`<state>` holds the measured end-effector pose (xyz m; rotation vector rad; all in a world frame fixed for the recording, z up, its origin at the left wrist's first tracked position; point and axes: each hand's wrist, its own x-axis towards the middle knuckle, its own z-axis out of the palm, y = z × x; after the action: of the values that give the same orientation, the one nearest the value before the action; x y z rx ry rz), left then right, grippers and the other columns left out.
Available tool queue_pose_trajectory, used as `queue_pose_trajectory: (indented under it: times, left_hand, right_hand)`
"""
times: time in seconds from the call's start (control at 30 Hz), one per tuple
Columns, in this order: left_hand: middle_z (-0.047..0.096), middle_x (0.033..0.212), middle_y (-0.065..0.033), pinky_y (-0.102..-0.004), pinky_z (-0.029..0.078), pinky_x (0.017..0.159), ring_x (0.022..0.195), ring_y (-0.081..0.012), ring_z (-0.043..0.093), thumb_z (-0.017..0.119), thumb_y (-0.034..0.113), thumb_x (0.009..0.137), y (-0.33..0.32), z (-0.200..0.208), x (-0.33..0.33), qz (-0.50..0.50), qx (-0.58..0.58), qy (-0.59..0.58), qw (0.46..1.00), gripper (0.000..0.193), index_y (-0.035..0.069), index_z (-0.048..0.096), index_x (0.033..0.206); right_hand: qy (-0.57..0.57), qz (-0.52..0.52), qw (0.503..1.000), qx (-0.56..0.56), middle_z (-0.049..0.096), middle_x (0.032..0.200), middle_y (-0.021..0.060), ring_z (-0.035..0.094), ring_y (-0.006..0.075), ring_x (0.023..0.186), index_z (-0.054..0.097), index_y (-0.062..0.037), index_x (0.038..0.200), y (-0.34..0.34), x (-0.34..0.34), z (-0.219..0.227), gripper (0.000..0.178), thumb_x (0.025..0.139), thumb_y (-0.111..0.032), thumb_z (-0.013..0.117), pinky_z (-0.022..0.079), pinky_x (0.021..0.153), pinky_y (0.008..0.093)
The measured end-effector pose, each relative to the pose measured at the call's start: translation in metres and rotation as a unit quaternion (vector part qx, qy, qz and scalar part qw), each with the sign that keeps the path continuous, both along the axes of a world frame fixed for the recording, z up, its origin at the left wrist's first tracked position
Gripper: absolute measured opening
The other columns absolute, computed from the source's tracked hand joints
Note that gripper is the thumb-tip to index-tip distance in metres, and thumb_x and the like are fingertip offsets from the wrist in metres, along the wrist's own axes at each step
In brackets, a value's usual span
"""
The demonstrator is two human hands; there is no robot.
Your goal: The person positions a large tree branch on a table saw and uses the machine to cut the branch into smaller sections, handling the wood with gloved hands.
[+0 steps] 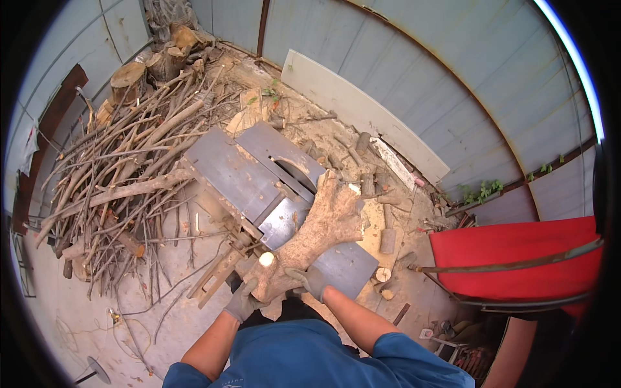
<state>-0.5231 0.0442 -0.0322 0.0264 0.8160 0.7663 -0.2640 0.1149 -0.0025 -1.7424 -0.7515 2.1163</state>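
A thick, forked log lies slantwise over the metal table of a table saw, its branching end away from me. Part of the circular saw blade rises from the slot just beyond the log's far left side; I cannot tell whether it spins. My gloved left hand grips the near end of the log at its left, below a pale cut stub. On the log's near right side is my gloved right hand, its fingers over the bark. The undersides of both grips are hidden.
A big heap of branches spreads to the left, with stumps behind it. Cut log pieces and sawdust lie right of the saw. A red sheet with a metal bar stands farther right. Metal walls enclose the back.
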Motion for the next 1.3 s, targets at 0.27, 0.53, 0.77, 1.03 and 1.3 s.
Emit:
queue_pose_trajectory:
  times: [0.27,0.53,0.77,1.03,1.3]
  left_hand:
    - [0.059,0.148,-0.0064,-0.0435,0.062,0.091,0.128,-0.0257,0.064,0.068,0.06,0.096,0.008,0.012,-0.01,-0.024,0.041,0.057,0.997,0.081,0.018,0.04,0.159]
    - [0.059,0.149,-0.0079,-0.0441,0.061,0.091,0.128,-0.0274,0.064,0.072,0.069,0.088,0.011,0.016,-0.004,-0.013,0.052,0.06,0.997,0.095,0.019,0.039,0.161]
    - [0.059,0.149,-0.0082,-0.0457,0.061,0.09,0.126,-0.0278,0.065,0.07,0.07,0.089,0.016,0.025,-0.008,-0.017,0.061,0.085,0.994,0.094,0.019,0.038,0.161]
    - [0.057,0.151,-0.01,-0.0508,0.061,0.093,0.131,-0.0305,0.062,0.069,0.072,0.089,0.02,0.026,-0.012,-0.006,0.067,0.095,0.993,0.095,0.019,0.037,0.162]
    - [0.056,0.153,-0.0108,-0.0532,0.06,0.096,0.134,-0.0316,0.06,0.069,0.071,0.089,0.022,0.021,-0.018,0.003,0.076,0.09,0.993,0.095,0.018,0.037,0.162]
  right_hand:
    - [-0.065,0.031,0.996,0.048,0.074,0.094,0.0077,0.068,0.0205,0.072,0.077,0.0008,0.112,0.01,-0.013,0.005,0.064,0.087,-0.058,0.082,0.057,0.065,0.0326]
    - [-0.126,0.114,0.985,0.022,0.07,0.084,0.0065,0.062,0.0184,0.067,0.081,-0.0036,0.115,0.023,-0.012,0.022,0.058,0.089,-0.056,0.079,0.05,0.056,0.0334]
    - [-0.143,0.137,0.975,0.104,0.068,0.072,0.0057,0.057,0.0161,0.059,0.081,-0.0053,0.116,0.02,-0.013,-0.01,0.057,0.092,-0.056,0.077,0.047,0.055,0.0347]
    - [-0.129,0.12,0.977,0.117,0.076,0.086,0.0085,0.061,0.0157,0.063,0.081,-0.0079,0.117,0.027,-0.023,0.007,0.053,0.093,-0.054,0.077,0.05,0.061,0.0359]
    - [-0.054,0.033,0.991,0.119,0.073,0.078,0.0035,0.057,0.0116,0.059,0.085,-0.0087,0.108,0.031,-0.034,0.027,0.041,0.091,-0.045,0.082,0.045,0.052,0.0304]
